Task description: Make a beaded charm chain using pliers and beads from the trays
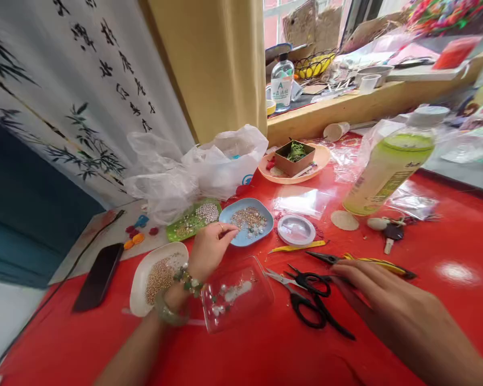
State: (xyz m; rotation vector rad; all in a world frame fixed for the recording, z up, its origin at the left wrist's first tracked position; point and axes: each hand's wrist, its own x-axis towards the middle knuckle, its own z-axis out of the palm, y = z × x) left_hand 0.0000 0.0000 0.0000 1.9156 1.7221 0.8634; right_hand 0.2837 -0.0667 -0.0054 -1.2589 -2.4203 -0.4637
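My left hand (211,249) reaches over the near edge of the blue dish (269,214), which holds gold, clear and white beads. Its thumb and forefinger are pinched; whatever lies between them is too small to make out. Beaded and jade-like bracelets circle the wrist. My right hand (394,295) is above the red table beside long-nose pliers (324,258) with yellow handles, partly covering them. Its fingertips are close together in a pinch, and any small thing there is hidden. Scissors (309,311) and another black-handled tool (334,319) lie between the hands.
A clear tray (261,289) holds loose beads. A cream dish (139,292) and green tray (173,234) hold more beads. Nearby are yellow tweezers (298,247), a round lid (296,230), a phone (99,279), a drink bottle (386,174), keys (392,233) and plastic bags (221,166).
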